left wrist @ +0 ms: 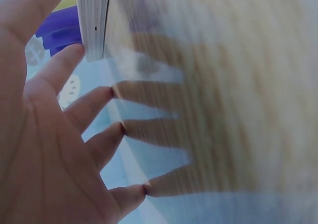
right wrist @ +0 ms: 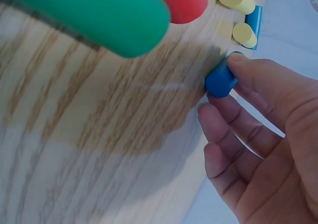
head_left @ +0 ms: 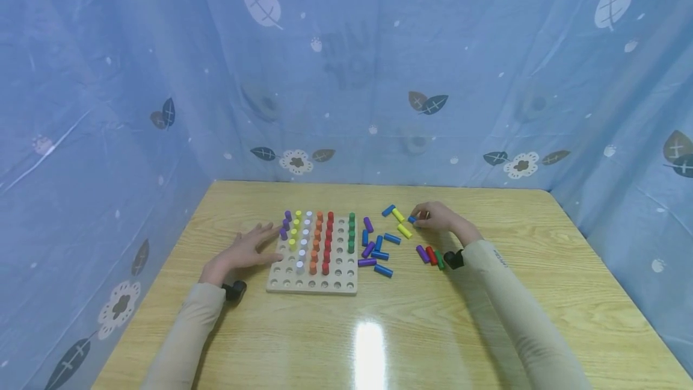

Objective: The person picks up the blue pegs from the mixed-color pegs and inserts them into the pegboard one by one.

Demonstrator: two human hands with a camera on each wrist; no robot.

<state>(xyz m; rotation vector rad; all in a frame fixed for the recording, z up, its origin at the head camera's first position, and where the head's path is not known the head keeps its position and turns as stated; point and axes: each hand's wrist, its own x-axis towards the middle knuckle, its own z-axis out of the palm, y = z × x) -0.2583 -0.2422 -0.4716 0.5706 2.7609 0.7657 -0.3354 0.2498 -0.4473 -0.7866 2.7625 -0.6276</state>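
A pale wooden pegboard (head_left: 311, 286) stands left of centre on the table, with columns of purple, yellow, white, orange, red and green pegs upright in its holes. My left hand (head_left: 250, 248) is at its left edge, fingers spread; in the left wrist view several fingertips (left wrist: 119, 129) touch the tabletop and the index fingertip is right at the board's edge by the purple pegs (left wrist: 62, 33). Well to the right of the board, my right hand (head_left: 435, 218) pinches a blue peg (right wrist: 220, 80) between thumb and fingers, close over the table.
Loose blue and purple pegs (head_left: 380, 255) lie scattered along the board's right side. Two yellow pegs (head_left: 404, 231) and another blue peg (head_left: 388, 210) lie left of my right hand. Nearer my right wrist are a purple, a red (head_left: 431, 256) and a green peg (head_left: 439, 260). Blue curtains surround the table.
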